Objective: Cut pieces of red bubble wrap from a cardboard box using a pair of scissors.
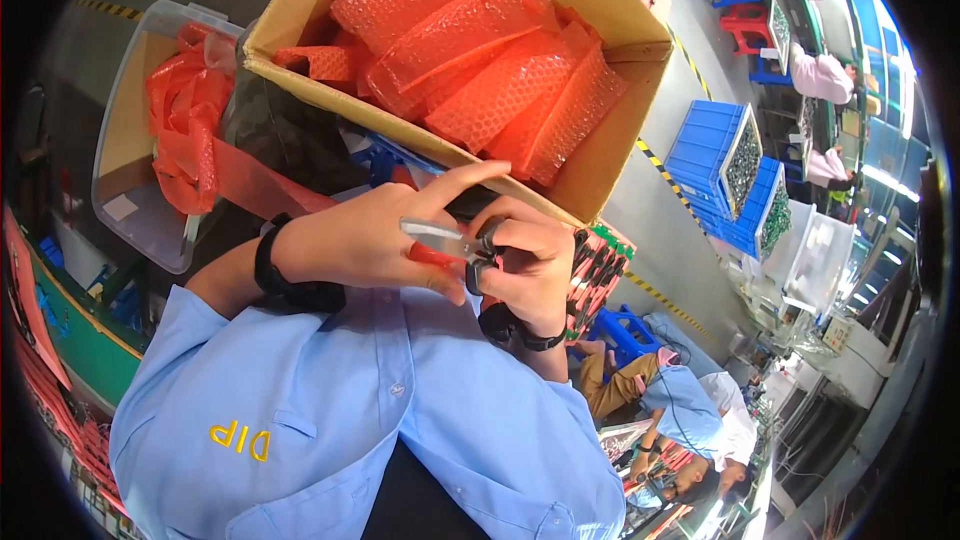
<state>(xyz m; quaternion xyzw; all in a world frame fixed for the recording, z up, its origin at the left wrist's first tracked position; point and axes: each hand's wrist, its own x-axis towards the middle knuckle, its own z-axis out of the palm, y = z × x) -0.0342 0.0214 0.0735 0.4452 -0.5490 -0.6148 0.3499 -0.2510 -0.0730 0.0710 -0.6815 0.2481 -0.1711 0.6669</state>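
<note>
Small pliers (pixel 440 240) with red handles and bare metal jaws lie level, gripped between both hands, close to the chest.

both hands (pixel 450 245) on red-handled pliers (pixel 445 240)

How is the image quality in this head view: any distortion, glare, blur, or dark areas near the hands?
Head view: strong fisheye bending, with black corners around the circular frame. The left hand, right hand and metal pliers are evenly lit and fairly sharp. The bubble wrap in the cardboard box shows small glints. The upper-right background is bright, washed out and soft.
</note>
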